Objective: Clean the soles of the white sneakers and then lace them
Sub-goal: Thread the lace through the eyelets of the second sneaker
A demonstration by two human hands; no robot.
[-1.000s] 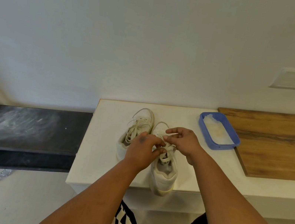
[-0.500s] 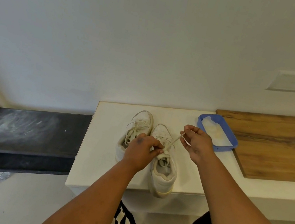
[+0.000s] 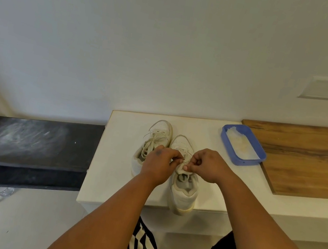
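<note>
Head view, left to right: we log a black shelf (image 3: pixel 26 140) beside the white table (image 3: pixel 114 181), on which the two white sneakers stand side by side, the left sneaker (image 3: pixel 153 142) laced and the right sneaker (image 3: pixel 183 192) with its heel at the near edge. Over the right sneaker we note the left hand (image 3: pixel 158 164) and right hand (image 3: pixel 209 164), fingers curled and pinching its lace (image 3: pixel 184 167). Further right we list a blue tray (image 3: pixel 242 145) holding a white cloth, touching a wooden board (image 3: pixel 309 159).

You'll find no text, label, brand, number or sign to read here, whether on the sneakers (image 3: pixel 183 184), the blue tray (image 3: pixel 239 162) or the wall plate (image 3: pixel 322 89).
</note>
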